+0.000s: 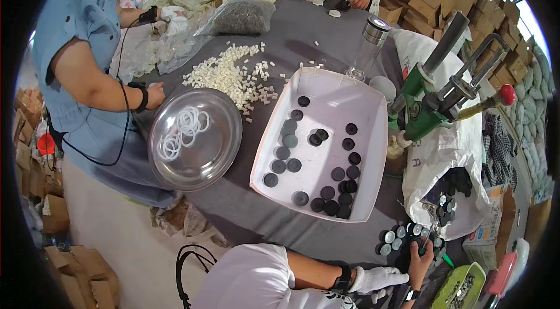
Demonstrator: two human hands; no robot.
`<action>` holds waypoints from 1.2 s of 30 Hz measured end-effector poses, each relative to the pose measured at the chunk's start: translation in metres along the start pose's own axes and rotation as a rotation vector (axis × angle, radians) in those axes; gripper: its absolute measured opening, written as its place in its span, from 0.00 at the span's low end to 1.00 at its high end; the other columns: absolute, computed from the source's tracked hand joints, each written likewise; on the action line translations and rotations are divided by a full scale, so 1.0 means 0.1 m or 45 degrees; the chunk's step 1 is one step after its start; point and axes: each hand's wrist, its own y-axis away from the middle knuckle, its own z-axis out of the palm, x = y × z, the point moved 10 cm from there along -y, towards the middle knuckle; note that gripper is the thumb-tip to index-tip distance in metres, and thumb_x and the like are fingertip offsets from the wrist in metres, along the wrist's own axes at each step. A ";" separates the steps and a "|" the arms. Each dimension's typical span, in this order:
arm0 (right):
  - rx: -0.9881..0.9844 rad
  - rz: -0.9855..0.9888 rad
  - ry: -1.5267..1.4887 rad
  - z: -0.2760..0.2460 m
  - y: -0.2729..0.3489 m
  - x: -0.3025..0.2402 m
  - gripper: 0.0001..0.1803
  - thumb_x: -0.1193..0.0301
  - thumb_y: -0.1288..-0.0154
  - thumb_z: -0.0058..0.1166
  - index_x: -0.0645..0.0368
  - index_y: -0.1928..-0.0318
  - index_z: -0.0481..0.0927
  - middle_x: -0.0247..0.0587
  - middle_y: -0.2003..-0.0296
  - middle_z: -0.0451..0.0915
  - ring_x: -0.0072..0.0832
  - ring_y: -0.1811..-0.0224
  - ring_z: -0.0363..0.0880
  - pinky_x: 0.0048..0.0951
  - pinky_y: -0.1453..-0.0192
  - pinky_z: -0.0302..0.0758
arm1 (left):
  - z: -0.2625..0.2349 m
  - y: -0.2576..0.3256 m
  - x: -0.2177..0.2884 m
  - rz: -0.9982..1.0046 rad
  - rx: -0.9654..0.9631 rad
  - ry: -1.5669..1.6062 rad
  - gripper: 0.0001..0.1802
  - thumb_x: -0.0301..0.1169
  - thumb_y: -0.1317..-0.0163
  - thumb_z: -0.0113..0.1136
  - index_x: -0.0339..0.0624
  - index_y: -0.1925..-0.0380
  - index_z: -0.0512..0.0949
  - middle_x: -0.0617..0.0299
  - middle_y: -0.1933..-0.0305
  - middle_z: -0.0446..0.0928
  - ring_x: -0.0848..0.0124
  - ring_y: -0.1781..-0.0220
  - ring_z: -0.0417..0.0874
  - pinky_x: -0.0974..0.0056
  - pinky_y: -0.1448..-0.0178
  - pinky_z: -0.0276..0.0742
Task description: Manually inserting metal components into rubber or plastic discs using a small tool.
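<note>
My left hand [379,279], in a white glove, lies at the bottom right with fingers stretched out and nothing visible in them. Just beyond it, my bare right hand [421,263] is closed, its fingers pinched around something dark and too small to make out. It is amid a cluster of round black-and-silver caps [397,243] at the table's near right edge. Close to this hand shows a small green tip [448,260]. More caps spill from the mouth of a white woven sack [420,198]. Above my arms stands a shallow white box [318,189] holding several round black caps [301,198].
A green hand press [420,113] with a red knob stands right of the box. Leftward are a metal bowl [224,157] of white rings and a pile of small white parts [227,72]. Two co-workers work across the table. A lime-green basket [475,277] sits at the lower right.
</note>
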 end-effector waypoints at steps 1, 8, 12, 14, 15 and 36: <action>-0.003 0.009 -0.015 0.01 0.00 -0.01 0.14 0.72 0.38 0.57 0.67 0.54 0.74 0.38 0.65 0.75 0.25 0.63 0.69 0.28 0.55 0.68 | -0.03 -0.05 -0.03 0.019 -0.001 -0.024 0.23 0.52 0.32 0.51 0.41 0.66 0.71 0.65 0.82 0.67 0.73 0.92 0.70 0.69 0.92 0.69; -0.076 0.108 -0.075 -0.04 -0.04 0.13 0.14 0.70 0.37 0.57 0.67 0.56 0.74 0.34 0.67 0.75 0.20 0.65 0.68 0.24 0.59 0.67 | 0.10 0.05 0.10 -0.079 -0.048 -0.077 0.17 0.45 0.31 0.51 0.42 0.64 0.71 0.67 0.82 0.65 0.77 0.90 0.66 0.70 0.91 0.66; -0.082 0.239 -0.217 -0.02 0.01 0.05 0.13 0.68 0.36 0.58 0.64 0.57 0.77 0.29 0.70 0.75 0.14 0.72 0.68 0.19 0.69 0.64 | 0.11 0.01 0.05 -0.108 -0.122 -0.078 0.13 0.42 0.31 0.49 0.44 0.67 0.69 0.68 0.83 0.64 0.78 0.89 0.66 0.71 0.90 0.66; -0.085 0.215 -0.220 0.01 -0.07 0.18 0.13 0.68 0.36 0.58 0.64 0.57 0.77 0.28 0.70 0.75 0.15 0.72 0.68 0.19 0.69 0.65 | 0.10 -0.04 0.07 -0.070 -0.134 -0.056 0.13 0.42 0.31 0.49 0.45 0.67 0.69 0.67 0.82 0.66 0.78 0.89 0.65 0.71 0.90 0.65; -0.068 0.148 -0.166 0.01 -0.07 0.13 0.13 0.68 0.36 0.59 0.64 0.58 0.77 0.27 0.70 0.75 0.15 0.72 0.68 0.20 0.69 0.65 | 0.08 -0.04 0.06 -0.047 -0.118 -0.028 0.12 0.41 0.32 0.50 0.44 0.66 0.69 0.66 0.80 0.68 0.78 0.89 0.66 0.71 0.90 0.64; -0.068 0.036 -0.174 0.02 -0.05 0.08 0.10 0.72 0.39 0.61 0.64 0.61 0.76 0.31 0.71 0.76 0.18 0.69 0.70 0.24 0.64 0.69 | 0.06 0.09 0.07 -0.163 -0.038 0.039 0.19 0.51 0.30 0.50 0.47 0.56 0.73 0.71 0.77 0.68 0.81 0.86 0.63 0.75 0.87 0.58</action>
